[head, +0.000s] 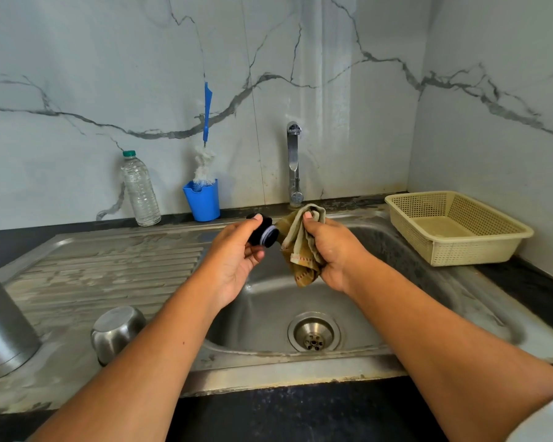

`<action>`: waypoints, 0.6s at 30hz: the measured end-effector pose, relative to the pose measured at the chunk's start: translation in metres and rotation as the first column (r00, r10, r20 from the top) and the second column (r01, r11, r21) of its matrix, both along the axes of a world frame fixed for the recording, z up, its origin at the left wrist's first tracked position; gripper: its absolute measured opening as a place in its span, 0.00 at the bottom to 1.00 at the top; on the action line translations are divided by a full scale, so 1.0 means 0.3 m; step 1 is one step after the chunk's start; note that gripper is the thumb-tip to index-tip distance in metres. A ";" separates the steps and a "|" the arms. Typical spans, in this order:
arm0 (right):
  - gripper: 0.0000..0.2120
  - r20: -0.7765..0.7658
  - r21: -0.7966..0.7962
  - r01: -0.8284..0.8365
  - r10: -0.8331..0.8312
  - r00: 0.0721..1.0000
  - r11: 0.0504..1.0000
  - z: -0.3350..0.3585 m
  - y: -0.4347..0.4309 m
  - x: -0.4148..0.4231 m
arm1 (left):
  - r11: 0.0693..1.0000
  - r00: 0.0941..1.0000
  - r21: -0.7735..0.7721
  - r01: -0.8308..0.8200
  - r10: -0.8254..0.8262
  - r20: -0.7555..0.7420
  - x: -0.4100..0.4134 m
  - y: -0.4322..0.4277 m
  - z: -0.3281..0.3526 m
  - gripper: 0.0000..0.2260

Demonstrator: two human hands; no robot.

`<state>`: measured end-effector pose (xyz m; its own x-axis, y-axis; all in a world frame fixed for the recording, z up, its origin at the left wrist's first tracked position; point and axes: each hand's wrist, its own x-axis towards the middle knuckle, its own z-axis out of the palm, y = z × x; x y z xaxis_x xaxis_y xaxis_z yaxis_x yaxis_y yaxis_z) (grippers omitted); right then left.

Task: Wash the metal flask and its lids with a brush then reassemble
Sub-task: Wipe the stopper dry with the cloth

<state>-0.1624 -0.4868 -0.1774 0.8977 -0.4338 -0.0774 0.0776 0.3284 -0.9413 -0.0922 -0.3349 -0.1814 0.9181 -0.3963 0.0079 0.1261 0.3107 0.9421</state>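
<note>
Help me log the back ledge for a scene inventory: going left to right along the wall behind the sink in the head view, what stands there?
Clear plastic bottle → blue cup holding the bottle brush → tap → cream plastic basket.

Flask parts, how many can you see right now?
3: the black stopper in the left hand, the steel cup lid upside down on the drainboard, and the flask body at far left, partly out of frame.

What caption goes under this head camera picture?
Over the sink, left hand holds a black stopper; right hand grips a cloth.
</note>
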 end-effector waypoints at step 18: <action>0.27 0.099 -0.159 -0.249 0.266 0.959 0.955 0.012 0.018 -0.035 | 0.993 0.993 0.047 0.111 -0.113 0.041 -0.016 0.019 0.007 0.17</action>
<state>-0.1729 -0.4813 -0.1739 0.9793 -0.1852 0.0817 0.1214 0.2143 -0.9692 -0.0969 -0.3291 -0.1793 0.8669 -0.4977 0.0269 0.1166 0.2549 0.9599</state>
